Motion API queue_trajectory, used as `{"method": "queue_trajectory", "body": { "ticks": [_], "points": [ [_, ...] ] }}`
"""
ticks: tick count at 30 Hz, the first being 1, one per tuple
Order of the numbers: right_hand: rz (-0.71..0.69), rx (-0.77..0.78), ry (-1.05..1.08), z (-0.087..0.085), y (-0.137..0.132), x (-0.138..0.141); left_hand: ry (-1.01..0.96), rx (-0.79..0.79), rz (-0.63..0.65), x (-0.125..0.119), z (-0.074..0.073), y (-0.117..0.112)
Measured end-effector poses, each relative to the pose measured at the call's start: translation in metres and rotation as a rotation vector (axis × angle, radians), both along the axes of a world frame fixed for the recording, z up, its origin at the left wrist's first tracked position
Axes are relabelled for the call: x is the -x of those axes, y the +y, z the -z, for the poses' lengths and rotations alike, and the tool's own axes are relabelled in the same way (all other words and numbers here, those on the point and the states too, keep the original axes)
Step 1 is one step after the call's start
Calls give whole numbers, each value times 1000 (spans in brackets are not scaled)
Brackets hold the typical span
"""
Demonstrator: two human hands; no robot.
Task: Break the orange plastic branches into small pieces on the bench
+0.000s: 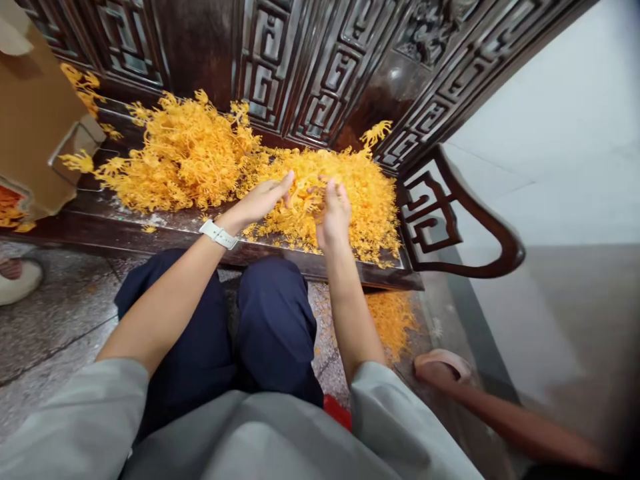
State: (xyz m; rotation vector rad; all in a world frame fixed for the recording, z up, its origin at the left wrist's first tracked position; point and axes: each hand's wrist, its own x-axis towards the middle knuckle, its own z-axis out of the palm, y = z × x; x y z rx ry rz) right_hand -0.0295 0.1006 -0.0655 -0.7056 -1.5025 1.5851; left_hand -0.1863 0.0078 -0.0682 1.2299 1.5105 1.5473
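A wide heap of small orange-yellow plastic pieces [373,200] with thin branching fingers lies on the dark wooden bench. Above its left part is my left hand [265,199], its fingers stretched toward the middle, with a pale watch on the wrist. Facing it is my right hand [334,217], fingers pointing up and away and partly overlapping the heap. Several orange pieces show between the two palms; whether either hand touches them is hard to make out. Further left on the bench sits a second, taller pile [193,157] of similar pieces.
A cardboard box [43,113] stands at the left end, with orange pieces near it. The bench's carved back [320,73] rises behind the heaps, and a curved armrest [480,230] closes the right side. More pieces [393,320] lie on the floor below, near a pink slipper [443,365].
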Motion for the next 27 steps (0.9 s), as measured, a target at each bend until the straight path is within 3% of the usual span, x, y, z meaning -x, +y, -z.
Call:
{"method": "queue_trajectory", "body": {
  "ticks": [3, 5, 10, 13, 17, 20, 21, 24, 27],
  "points": [
    [4, -80, -131, 10, 0, -2, 70, -61, 96, -12, -2, 1],
    [29, -83, -183, 15, -1, -3, 17, -70, 111, -23, -4, 2],
    [143, 143, -68, 13, -3, -18, -452, -65, -115, -25, -8, 5],
    [140, 130, -69, 9, -6, -31, -412, 58, -137, -12, -9, 2],
    [40, 45, -116, 9, -12, -38, -120, 183, 19, -15, -6, 0],
    [19, -79, -112, 14, -14, -36, -247, 323, 231, -37, -4, 4],
    [26, -132, -105, 16, -14, -34, -296, 334, 246, -43, -3, 6],
    [71, -237, -105, 20, -12, -31, -324, 194, 67, -55, -3, 9],
    [136, -232, -121, 21, -14, -27, -336, 91, -74, -53, -3, 12]
  ]
}}
